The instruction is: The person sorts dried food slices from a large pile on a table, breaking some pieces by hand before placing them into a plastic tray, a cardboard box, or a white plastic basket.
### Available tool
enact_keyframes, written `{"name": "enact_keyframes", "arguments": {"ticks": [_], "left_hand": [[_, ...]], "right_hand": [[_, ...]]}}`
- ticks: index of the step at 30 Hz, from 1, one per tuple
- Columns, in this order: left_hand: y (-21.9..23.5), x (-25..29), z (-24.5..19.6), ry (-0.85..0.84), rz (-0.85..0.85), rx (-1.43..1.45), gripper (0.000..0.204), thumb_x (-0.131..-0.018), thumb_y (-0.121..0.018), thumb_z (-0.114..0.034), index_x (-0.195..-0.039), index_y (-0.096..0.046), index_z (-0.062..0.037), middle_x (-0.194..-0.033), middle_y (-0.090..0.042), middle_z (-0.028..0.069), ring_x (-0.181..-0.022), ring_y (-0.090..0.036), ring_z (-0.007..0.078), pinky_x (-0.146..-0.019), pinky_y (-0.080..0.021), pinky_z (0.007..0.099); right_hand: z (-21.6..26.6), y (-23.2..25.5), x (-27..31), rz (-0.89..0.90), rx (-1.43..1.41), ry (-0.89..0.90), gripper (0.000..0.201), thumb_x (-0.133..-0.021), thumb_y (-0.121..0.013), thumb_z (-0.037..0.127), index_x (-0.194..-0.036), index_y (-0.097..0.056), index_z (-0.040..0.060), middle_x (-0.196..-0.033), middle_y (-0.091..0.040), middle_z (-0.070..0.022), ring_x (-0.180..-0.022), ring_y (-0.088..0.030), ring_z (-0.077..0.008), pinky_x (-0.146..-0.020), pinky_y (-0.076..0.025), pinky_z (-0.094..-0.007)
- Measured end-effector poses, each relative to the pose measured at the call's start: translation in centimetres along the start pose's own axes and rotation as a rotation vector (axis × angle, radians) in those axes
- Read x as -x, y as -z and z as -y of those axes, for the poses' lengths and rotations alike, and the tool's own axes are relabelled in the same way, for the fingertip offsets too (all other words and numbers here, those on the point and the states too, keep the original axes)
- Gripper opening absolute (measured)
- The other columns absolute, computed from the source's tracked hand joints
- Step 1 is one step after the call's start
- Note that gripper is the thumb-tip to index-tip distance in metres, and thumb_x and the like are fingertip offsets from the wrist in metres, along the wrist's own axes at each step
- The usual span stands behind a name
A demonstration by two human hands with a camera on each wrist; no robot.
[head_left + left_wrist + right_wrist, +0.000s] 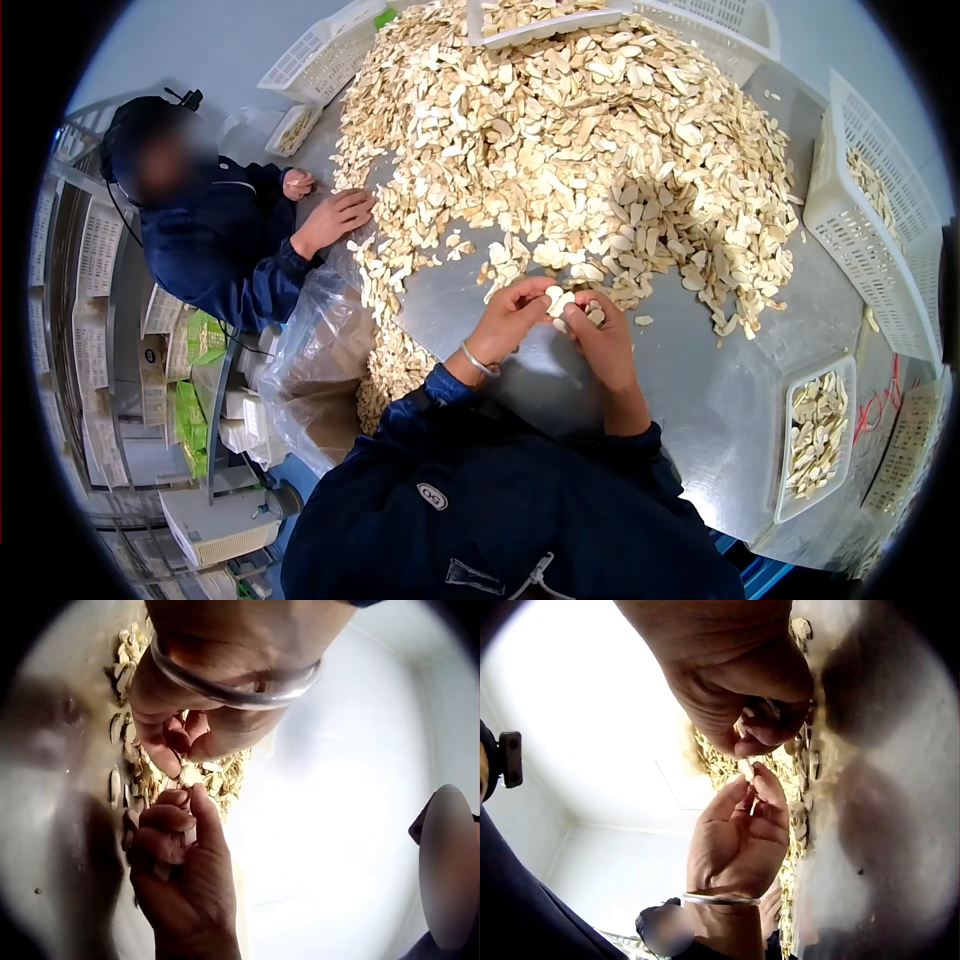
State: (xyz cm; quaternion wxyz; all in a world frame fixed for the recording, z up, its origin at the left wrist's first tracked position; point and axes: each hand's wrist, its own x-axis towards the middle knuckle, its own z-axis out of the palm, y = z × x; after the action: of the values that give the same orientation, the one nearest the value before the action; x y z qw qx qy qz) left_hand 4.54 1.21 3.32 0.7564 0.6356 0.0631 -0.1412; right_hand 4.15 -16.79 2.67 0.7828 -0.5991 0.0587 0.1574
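Above the near edge of a big heap of pale dried slices (560,150), both hands come together in the head view. My left hand (512,322), with a silver bracelet at its wrist, pinches a pale slice (558,298) between thumb and fingertips. Close beside it, my right hand (607,345) has its thumb at the same slice, while its curled fingers hold more slices (595,314). In the right wrist view the left hand (739,840) shows its palm, fingertips at a small pale piece (747,769). The left wrist view shows the right hand (187,862) with curled fingers.
The heap covers much of the metal table (690,380). A white basket of slices (815,440) stands at the right, a taller perforated crate (885,210) behind it. Across on the left, another person (220,220) has a hand at the heap, near a clear plastic bag (320,350).
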Motion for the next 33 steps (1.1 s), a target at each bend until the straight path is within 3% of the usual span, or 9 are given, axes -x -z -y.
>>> {"name": "enact_keyframes", "arguments": {"ticks": [6, 9, 12, 18, 21, 25, 28, 31, 33], "left_hand": [[0.2, 0.0, -0.6, 0.102, 0.007, 0.502, 0.014, -0.096, -0.048, -0.007, -0.107, -0.056, -0.0034, -0.093, -0.062, 0.0055, -0.077, -0.058, 0.0162, -0.067, -0.047, 0.0269], [0.2, 0.0, -0.8, 0.147, 0.109, 0.578, 0.015, -0.100, -0.050, -0.012, -0.111, -0.057, -0.0042, -0.093, -0.063, 0.0046, -0.079, -0.059, 0.0146, -0.068, -0.047, 0.0254], [-0.1, 0.0, -0.5, 0.175, 0.132, 0.494, 0.019, -0.102, -0.053, -0.014, -0.118, -0.059, -0.0049, -0.098, -0.066, 0.0047, -0.081, -0.060, 0.0130, -0.069, -0.049, 0.0257], [-0.5, -0.1, -0.2, 0.143, -0.005, 0.244, 0.029, -0.096, -0.063, -0.001, -0.124, -0.059, -0.0069, -0.104, -0.065, 0.0016, -0.085, -0.061, 0.0096, -0.074, -0.052, 0.0229], [-0.7, 0.1, -0.2, -0.013, 0.051, 0.210, 0.033, -0.093, -0.065, 0.003, -0.124, -0.058, -0.0066, -0.109, -0.062, 0.0019, -0.087, -0.061, 0.0091, -0.077, -0.052, 0.0220], [-0.9, -0.2, 0.0, -0.103, 0.075, 0.158, 0.032, -0.092, -0.065, 0.004, -0.122, -0.060, -0.0063, -0.108, -0.062, 0.0014, -0.092, -0.062, 0.0093, -0.077, -0.052, 0.0205], [-0.6, 0.2, -0.6, 0.052, -0.017, 0.086, 0.026, -0.095, -0.062, 0.001, -0.120, -0.060, -0.0057, -0.102, -0.064, 0.0016, -0.087, -0.062, 0.0104, -0.073, -0.052, 0.0205], [-0.7, 0.1, -0.6, 0.127, -0.053, 0.431, 0.019, -0.099, -0.058, -0.005, -0.118, -0.061, -0.0052, -0.097, -0.065, 0.0019, -0.079, -0.060, 0.0101, -0.066, -0.050, 0.0205], [-0.3, 0.2, -0.8, 0.134, -0.047, 0.444, 0.017, -0.101, -0.057, -0.012, -0.116, -0.062, -0.0059, -0.094, -0.064, 0.0006, -0.079, -0.059, 0.0095, -0.068, -0.049, 0.0211]], "right_hand": [[0.8, -0.5, 0.4, -0.099, -0.115, 0.118, 0.013, -0.091, -0.071, 0.009, -0.101, -0.066, 0.0042, -0.085, -0.063, 0.0014, -0.069, -0.056, -0.0038, -0.058, -0.046, -0.0198], [0.7, -0.6, 0.6, -0.151, 0.190, 0.278, 0.012, -0.090, -0.070, 0.008, -0.100, -0.066, 0.0032, -0.086, -0.065, -0.0002, -0.078, -0.061, -0.0087, -0.066, -0.050, -0.0229], [1.0, -0.9, 0.6, -0.127, 0.435, 0.591, 0.010, -0.093, -0.065, 0.005, -0.102, -0.067, 0.0028, -0.089, -0.068, -0.0006, -0.078, -0.063, -0.0087, -0.066, -0.049, -0.0218], [-0.1, -0.7, 0.3, -0.086, 0.297, 0.411, 0.011, -0.091, -0.064, 0.002, -0.102, -0.068, 0.0009, -0.091, -0.069, -0.0052, -0.085, -0.064, -0.0131, -0.078, -0.051, -0.0271], [0.4, -0.4, 0.3, -0.061, 0.129, 0.189, 0.012, -0.093, -0.064, 0.006, -0.103, -0.067, 0.0012, -0.090, -0.066, -0.0010, -0.082, -0.060, -0.0082, -0.074, -0.050, -0.0248], [0.5, -0.4, 0.4, -0.004, 0.106, 0.204, 0.013, -0.095, -0.064, 0.010, -0.106, -0.066, 0.0026, -0.089, -0.064, 0.0012, -0.078, -0.056, -0.0044, -0.067, -0.048, -0.0221], [-0.1, -0.4, 0.3, 0.054, 0.194, 0.233, 0.013, -0.095, -0.065, 0.012, -0.104, -0.066, 0.0032, -0.086, -0.064, 0.0007, -0.073, -0.055, -0.0039, -0.063, -0.045, -0.0212], [0.0, -0.7, 0.5, 0.109, 0.118, 0.127, 0.012, -0.096, -0.065, 0.015, -0.102, -0.066, 0.0037, -0.082, -0.064, 0.0009, -0.068, -0.054, -0.0039, -0.059, -0.043, -0.0208], [-0.4, -0.7, 0.2, 0.109, 0.000, 0.045, 0.014, -0.097, -0.064, 0.017, -0.101, -0.066, 0.0042, -0.080, -0.063, 0.0011, -0.066, -0.054, -0.0043, -0.057, -0.042, -0.0205]]}}
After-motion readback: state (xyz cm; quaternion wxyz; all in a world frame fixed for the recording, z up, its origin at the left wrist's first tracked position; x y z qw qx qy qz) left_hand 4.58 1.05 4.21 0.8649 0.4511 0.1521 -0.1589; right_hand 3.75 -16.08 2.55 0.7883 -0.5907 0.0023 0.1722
